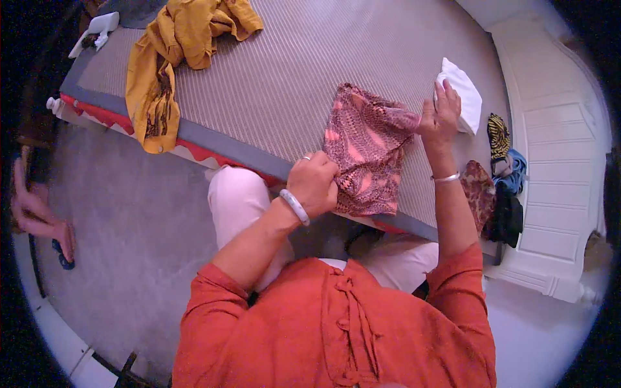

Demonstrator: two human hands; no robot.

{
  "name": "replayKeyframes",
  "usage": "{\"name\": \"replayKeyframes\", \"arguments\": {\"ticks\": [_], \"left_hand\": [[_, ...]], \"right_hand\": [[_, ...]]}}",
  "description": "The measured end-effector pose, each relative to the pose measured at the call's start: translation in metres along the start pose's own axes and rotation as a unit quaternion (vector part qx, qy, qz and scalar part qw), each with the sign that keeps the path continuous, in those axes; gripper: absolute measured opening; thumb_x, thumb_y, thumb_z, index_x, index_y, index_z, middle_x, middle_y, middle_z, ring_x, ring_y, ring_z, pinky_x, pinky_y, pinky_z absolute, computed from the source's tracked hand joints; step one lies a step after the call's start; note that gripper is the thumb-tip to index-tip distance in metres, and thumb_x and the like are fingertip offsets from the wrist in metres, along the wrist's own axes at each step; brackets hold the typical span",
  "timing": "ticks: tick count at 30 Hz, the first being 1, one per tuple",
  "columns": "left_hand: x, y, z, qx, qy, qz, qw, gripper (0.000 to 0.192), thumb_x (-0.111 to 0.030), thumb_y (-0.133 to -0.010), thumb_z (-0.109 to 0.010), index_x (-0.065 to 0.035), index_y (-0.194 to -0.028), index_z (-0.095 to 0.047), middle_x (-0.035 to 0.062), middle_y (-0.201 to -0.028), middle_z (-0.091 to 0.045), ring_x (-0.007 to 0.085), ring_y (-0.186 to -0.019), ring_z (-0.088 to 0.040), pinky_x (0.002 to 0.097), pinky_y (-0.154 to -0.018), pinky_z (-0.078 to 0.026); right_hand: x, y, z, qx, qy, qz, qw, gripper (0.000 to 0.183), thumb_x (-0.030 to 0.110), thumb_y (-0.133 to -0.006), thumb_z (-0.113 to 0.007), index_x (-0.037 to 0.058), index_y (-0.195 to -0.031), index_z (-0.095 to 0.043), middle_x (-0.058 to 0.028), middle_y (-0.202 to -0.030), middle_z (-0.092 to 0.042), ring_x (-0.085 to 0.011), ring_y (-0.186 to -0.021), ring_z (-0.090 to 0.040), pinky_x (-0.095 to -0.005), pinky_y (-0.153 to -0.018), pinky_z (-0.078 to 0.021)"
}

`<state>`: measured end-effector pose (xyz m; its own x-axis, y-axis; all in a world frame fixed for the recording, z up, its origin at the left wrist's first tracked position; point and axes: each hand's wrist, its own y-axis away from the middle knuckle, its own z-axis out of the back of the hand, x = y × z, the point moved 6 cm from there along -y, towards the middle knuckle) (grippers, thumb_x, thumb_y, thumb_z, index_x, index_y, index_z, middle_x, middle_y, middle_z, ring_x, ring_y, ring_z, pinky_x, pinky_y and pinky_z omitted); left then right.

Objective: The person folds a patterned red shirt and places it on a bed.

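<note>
A pink and dark patterned garment (366, 150) lies partly gathered at the near edge of a bed with a ribbed grey mat (286, 72). My left hand (313, 182) grips its near left edge, with the fingers curled into the fabric. At the garment's far right corner is my right hand (440, 114), its back towards me. Creases in the fabric run towards that hand, but its hold is hidden. The fingers of the right hand reach over the edge of a folded white cloth (463, 99).
A crumpled mustard garment (162, 63) hangs over the bed's edge at left. Several folded clothes, including a blue one (513, 172) and a black one (507, 220), lie beside the white panelled headboard (553, 165). Another person's bare foot (64, 240) shows at far left.
</note>
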<state>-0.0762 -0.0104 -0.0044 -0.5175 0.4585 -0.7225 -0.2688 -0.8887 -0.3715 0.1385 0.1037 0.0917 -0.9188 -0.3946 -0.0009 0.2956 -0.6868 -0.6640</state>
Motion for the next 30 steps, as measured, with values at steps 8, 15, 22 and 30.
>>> {"name": "replayKeyframes", "arguments": {"ticks": [8,15,22,30], "left_hand": [[-0.006,-0.004,0.005,0.000,0.008,-0.007,1.000,0.011,-0.007,-0.064,-0.056,-0.0035,-0.075,-0.058,0.0159,-0.078,-0.053,0.0349,-0.076,-0.055,0.0447,-0.068,-0.046],[-0.003,-0.001,0.002,0.004,0.007,-0.003,1.000,0.013,-0.007,-0.064,-0.056,-0.0033,-0.077,-0.058,0.0161,-0.080,-0.054,0.0347,-0.077,-0.055,0.0449,-0.069,-0.045],[-0.004,-0.001,0.005,0.003,0.015,0.001,1.000,0.014,-0.006,-0.064,-0.055,-0.0032,-0.077,-0.058,0.0158,-0.081,-0.054,0.0349,-0.078,-0.055,0.0452,-0.069,-0.045],[-0.022,-0.016,0.010,-0.078,0.046,-0.042,0.995,0.032,-0.010,-0.073,-0.056,-0.0014,-0.103,-0.060,0.0211,-0.105,-0.054,0.0378,-0.101,-0.051,0.0421,-0.088,-0.042]], "right_hand": [[0.066,0.069,-0.025,0.263,-0.175,0.114,0.942,0.039,0.010,-0.077,-0.060,0.0005,-0.114,-0.056,-0.0203,-0.115,-0.056,-0.0388,-0.112,-0.048,-0.0442,-0.099,-0.0343],[-0.022,0.010,-0.007,0.084,0.088,-0.010,0.992,0.044,0.016,-0.077,-0.061,0.0006,-0.118,-0.053,-0.0232,-0.127,-0.045,-0.0411,-0.116,-0.042,-0.0460,-0.100,-0.0323],[0.030,0.064,-0.018,0.106,-0.013,0.018,0.994,0.048,0.017,-0.077,-0.062,0.0055,-0.122,-0.051,-0.0208,-0.124,-0.048,-0.0393,-0.115,-0.044,-0.0454,-0.102,-0.0312],[-0.052,0.173,-0.015,0.144,-0.308,-0.478,0.810,0.046,0.020,-0.084,-0.059,-0.0032,-0.122,-0.048,-0.0025,-0.090,-0.055,-0.0100,-0.077,-0.054,-0.0255,-0.065,-0.0471]]}}
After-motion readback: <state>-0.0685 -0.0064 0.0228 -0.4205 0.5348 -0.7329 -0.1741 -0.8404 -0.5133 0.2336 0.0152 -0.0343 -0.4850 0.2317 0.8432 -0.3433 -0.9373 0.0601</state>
